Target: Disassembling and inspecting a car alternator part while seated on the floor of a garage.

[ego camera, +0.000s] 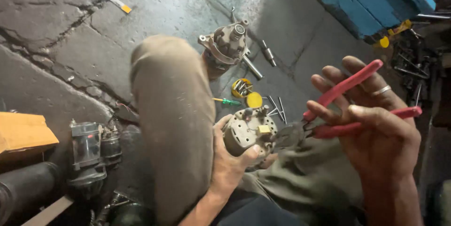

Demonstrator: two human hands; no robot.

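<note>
Pliers (347, 106) with red handles sit in my right hand (380, 136), handles spread wide, my fingers splayed across the upper one and my thumb lying along the lower; so the hand is wrapped loosely round the tool, not squeezing. The dark nose of the pliers meets the end face of the round motor part (246, 134), just beside a small yellow block on that face. My left hand (230, 160) grips the motor part from below, thumb pressed on its rim, fingers curled behind it, and it rests against my knee (169, 113) above my lap.

To do this well I judge that I should keep the part braced hard against the knee so it cannot twist, seat both tips squarely before I work the handles, and move them slowly, since a slip could gouge the face or fling a small piece onto the cracked floor (70, 33). Whether the tips are already seated I cannot tell; the nose is blurred. Loose bolts and a yellow lid (254, 99) lie near on the ground, beside a larger housing (225, 47)
</note>
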